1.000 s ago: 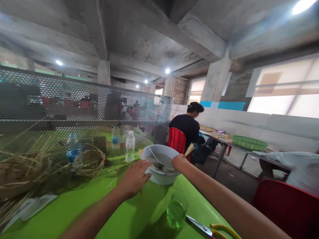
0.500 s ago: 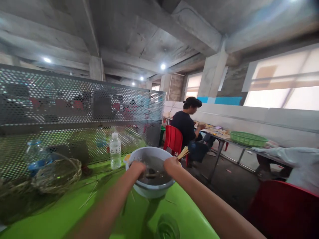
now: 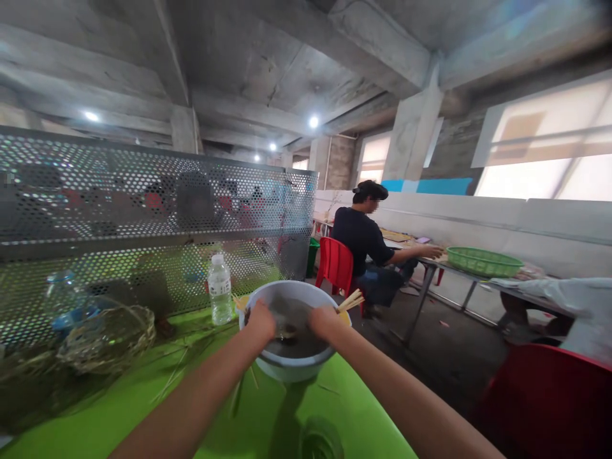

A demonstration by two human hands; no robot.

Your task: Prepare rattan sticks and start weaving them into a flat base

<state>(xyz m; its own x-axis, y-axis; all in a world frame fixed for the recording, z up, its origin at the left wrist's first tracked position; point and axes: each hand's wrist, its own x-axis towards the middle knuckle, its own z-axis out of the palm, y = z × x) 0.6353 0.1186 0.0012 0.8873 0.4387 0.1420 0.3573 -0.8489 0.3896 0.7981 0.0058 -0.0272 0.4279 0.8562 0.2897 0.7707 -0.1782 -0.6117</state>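
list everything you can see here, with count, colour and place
basin: 1, grey-white, far end of the table
pale strips: small bundle, tan, jutting over the basin rim
water bottle: 1, clear, white cap, left of the basin
woven basket: 1, straw-brown, table left
drinking glass: 1, clear, bottom edge
table: 1, bright green
perforated screen: 1, grey, behind the table
red chairs: 2, one under the seated person, one lower right
seated person: 1, dark shirt
green basket: 1, far table
left hand: in the basin
right hand: in the basin, gripping the strips
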